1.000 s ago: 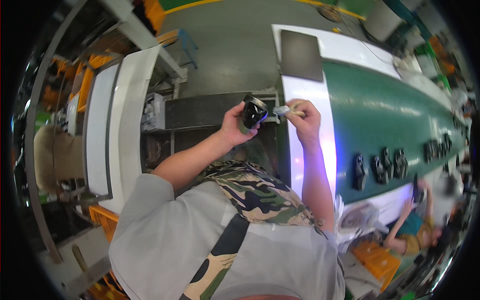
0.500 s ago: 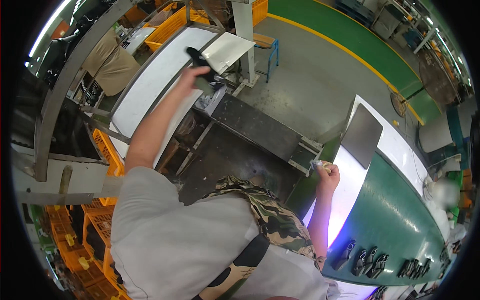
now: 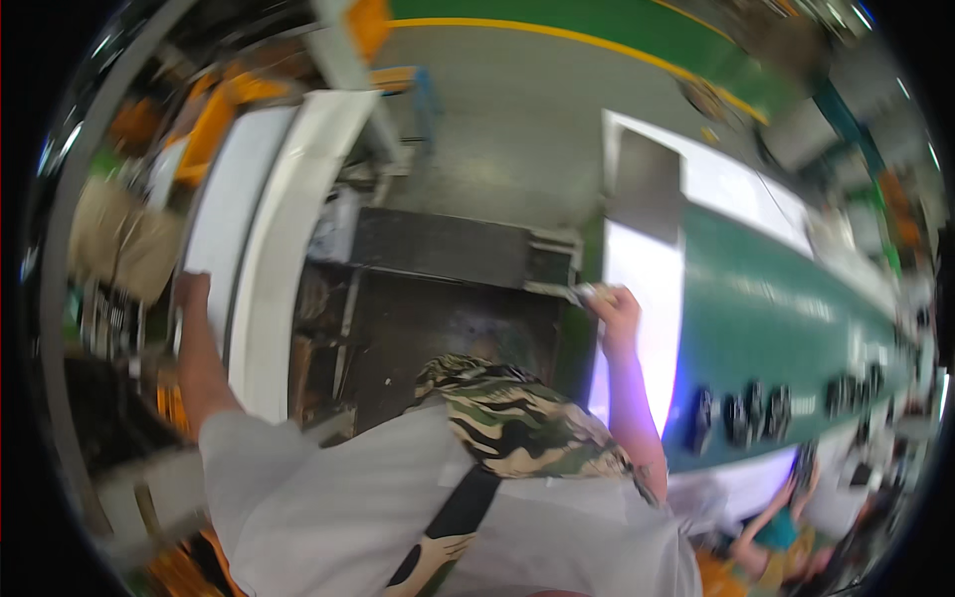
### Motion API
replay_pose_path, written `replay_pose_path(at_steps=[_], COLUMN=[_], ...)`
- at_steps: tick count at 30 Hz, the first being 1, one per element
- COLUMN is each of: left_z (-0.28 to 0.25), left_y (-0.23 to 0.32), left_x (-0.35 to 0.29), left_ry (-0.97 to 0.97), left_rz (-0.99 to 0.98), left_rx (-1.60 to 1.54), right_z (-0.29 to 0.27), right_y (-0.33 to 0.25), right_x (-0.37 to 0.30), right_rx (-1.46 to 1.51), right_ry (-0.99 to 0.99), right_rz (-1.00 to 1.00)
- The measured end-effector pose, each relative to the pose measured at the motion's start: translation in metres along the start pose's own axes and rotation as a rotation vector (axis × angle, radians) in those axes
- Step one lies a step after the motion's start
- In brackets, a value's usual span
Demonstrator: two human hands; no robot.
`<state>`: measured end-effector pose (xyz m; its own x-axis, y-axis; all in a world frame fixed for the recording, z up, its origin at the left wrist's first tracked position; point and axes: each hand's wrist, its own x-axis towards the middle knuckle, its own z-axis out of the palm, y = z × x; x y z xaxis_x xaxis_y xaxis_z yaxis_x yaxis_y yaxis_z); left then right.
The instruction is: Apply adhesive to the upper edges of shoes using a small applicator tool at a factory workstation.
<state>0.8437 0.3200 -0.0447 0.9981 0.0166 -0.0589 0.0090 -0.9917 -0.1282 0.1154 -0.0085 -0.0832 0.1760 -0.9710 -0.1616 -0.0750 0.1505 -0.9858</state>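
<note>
My left hand (image 3: 192, 289) is at the outer edge of the long white shelf (image 3: 231, 214), with the arm stretched out to the left. Motion blur hides its fingers, and no held thing can be made out there. My right hand (image 3: 617, 306) is closed, its fingertips pinching a small pale crumpled wad (image 3: 587, 294) beside the brightly lit white edge of the worktable. On the green conveyor belt (image 3: 766, 298) stand several black shoes (image 3: 736, 418), to the right of my right forearm.
A low dark bench (image 3: 443, 247) spans the gap between shelf and belt. A flat dark grey board (image 3: 645, 184) lies on the belt's far end. A co-worker's arms (image 3: 761, 517) hold a dark shoe (image 3: 804, 466) at lower right. Orange crates (image 3: 204, 129) stand behind the shelf.
My left hand has swung left and nearer; the dark shoe-like thing it held is no longer visible. The view has turned, and my right hand still pinches the pale wad.
</note>
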Motion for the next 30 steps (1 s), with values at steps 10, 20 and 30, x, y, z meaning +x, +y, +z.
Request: replay_pose_path(at_steps=[10, 20, 30], left_z=[0.131, 0.23, 0.264], left_y=[0.319, 0.306, 0.393], left_x=[-0.539, -1.096, -1.161], left_ry=[-1.188, -1.782, -1.795], left_rz=[0.996, 0.709, 0.529], left_rx=[-0.875, -0.088, -0.379], right_z=[-0.142, -0.311, -0.348], right_y=[0.051, 0.09, 0.13], right_x=[-0.107, -0.357, -0.443], right_rx=[0.1, 0.056, 0.459], right_ry=[0.349, 1.053, 1.295], right_rz=[0.028, 0.039, 0.02])
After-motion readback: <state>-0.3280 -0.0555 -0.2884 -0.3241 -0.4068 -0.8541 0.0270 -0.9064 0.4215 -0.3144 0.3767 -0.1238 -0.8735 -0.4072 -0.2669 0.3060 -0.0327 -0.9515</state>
